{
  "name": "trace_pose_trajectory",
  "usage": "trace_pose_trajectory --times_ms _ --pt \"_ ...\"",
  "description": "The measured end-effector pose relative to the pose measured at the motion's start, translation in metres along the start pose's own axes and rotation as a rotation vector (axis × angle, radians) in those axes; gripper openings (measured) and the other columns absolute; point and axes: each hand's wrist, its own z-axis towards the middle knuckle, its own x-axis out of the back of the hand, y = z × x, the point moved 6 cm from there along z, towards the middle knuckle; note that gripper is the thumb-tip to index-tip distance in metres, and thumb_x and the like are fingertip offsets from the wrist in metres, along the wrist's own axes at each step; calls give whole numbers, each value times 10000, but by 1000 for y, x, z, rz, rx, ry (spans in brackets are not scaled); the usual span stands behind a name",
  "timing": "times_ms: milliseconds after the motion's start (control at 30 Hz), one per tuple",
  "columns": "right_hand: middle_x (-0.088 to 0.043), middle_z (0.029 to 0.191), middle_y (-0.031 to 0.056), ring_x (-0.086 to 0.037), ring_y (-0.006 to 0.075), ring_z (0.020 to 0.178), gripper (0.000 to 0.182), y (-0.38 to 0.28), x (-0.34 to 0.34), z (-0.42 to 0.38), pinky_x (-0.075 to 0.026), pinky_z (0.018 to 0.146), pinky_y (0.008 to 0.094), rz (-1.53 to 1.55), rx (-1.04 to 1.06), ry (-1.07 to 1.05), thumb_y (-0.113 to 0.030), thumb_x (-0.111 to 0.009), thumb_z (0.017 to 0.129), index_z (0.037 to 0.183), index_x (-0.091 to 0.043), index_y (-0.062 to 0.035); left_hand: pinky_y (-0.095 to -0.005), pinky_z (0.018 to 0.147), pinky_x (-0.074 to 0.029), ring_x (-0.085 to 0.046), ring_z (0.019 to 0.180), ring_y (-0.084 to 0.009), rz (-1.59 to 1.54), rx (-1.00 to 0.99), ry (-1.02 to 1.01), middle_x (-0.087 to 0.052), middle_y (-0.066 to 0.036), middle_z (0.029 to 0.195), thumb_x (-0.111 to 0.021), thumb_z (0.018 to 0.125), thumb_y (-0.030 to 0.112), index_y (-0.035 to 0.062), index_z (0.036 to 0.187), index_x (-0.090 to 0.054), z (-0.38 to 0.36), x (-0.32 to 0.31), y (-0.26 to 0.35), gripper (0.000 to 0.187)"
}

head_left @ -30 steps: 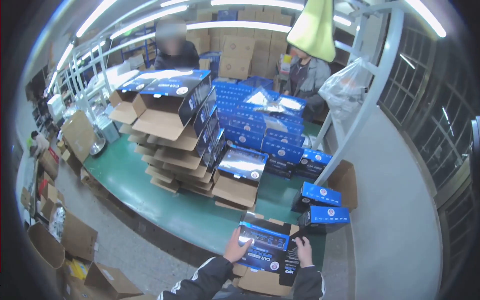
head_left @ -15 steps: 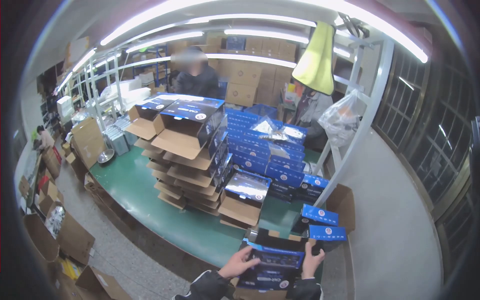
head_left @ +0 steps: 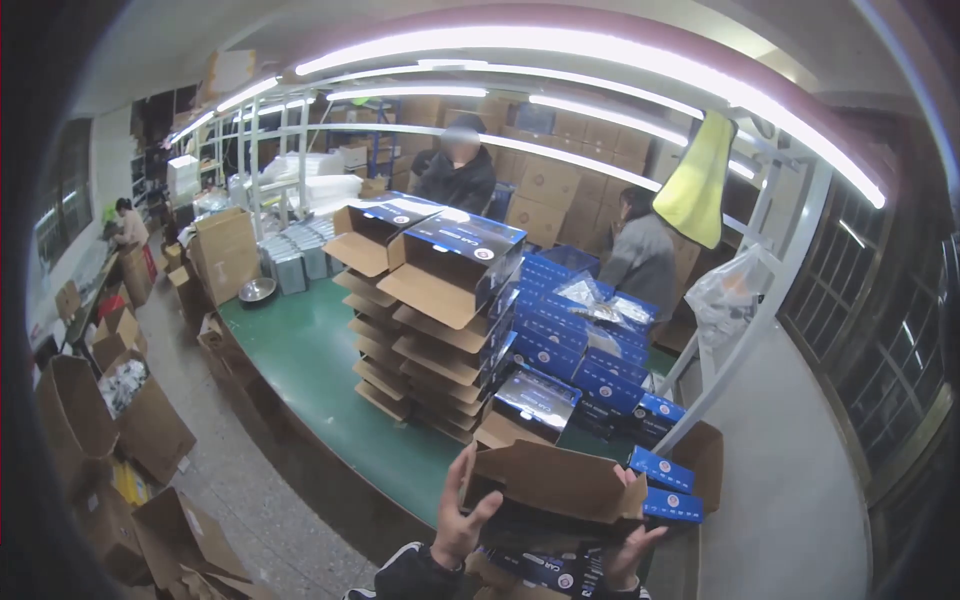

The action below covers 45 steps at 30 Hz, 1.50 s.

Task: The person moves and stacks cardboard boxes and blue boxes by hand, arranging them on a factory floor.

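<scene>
Between my two hands is a black-and-blue printed cardboard box (head_left: pixel 550 527), tilted so that its brown inner flap (head_left: pixel 555 480) stands up toward the table. My left hand (head_left: pixel 460 515) grips its left end, fingers up along the side and thumb across the near edge. At the right end my right hand (head_left: pixel 628 550) holds it, partly hidden by the box. Under it shows another printed box (head_left: pixel 555 572) marked "CAR". Just beyond the flap, an open box with a shiny top (head_left: pixel 538 395) sits on the green table (head_left: pixel 300 350).
A tall stack of open boxes (head_left: pixel 450 240) stands left of centre, with rows of blue boxes (head_left: pixel 550 325) behind. Small blue boxes (head_left: pixel 670 503) lie at right beside a metal post (head_left: pixel 745 330). Two people are across the table; a metal bowl (head_left: pixel 257 290) is at left.
The box between my hands has turned from showing its printed face to showing its brown flap. My view has tilted up and shifted left. The person at right now stands more in sight.
</scene>
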Motion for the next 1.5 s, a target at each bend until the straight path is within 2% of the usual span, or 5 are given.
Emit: trace_pose_trajectory --times_ms 200,500,800,1233,1500 --pt "-498 1232 131 -456 294 1182 416 -15 0 -5 -406 1015 404 -406 69 256 -68 -458 848 1264 -454 -81 -323 1034 -392 -497 1193 -231 14 -166 90 -523 -128 1281 -586 844 50 53 1335 -452 -15 1 18 509" --pt "-468 1001 83 -539 212 911 677 -16 36 -3 -534 789 323 -321 -5 -119 -272 -695 746 1341 -407 -125 -452 1119 -208 -302 1352 -278 138 -216 -127 -354 -151 1440 -501 919 199 78 1094 -668 -28 -18 24 270" --pt "-518 978 65 -481 189 981 129 -30 20 -6 -301 894 384 -455 -17 -144 -216 -625 683 602 -575 -128 -424 1059 -253 -375 1237 -247 169 -71 -186 -378 -86 1328 -482 904 204 163 1034 -646 -52 -17 6 213" --pt "-567 1065 117 -542 252 998 439 31 -80 23 -431 885 357 -1115 -239 -100 -171 -747 697 1084 -578 -52 -297 993 -349 -496 1140 -164 308 -14 -54 -466 -42 1235 -592 777 -35 171 682 -688 4 81 -24 246" --pt "-201 1473 165 -191 308 1371 1218 119 -162 49 -164 1115 476 -758 -380 -605 -508 -799 627 1455 6 -118 -333 987 -317 -491 1165 -212 216 181 -61 -571 -98 1111 -678 799 58 124 757 -645 98 211 -41 85"
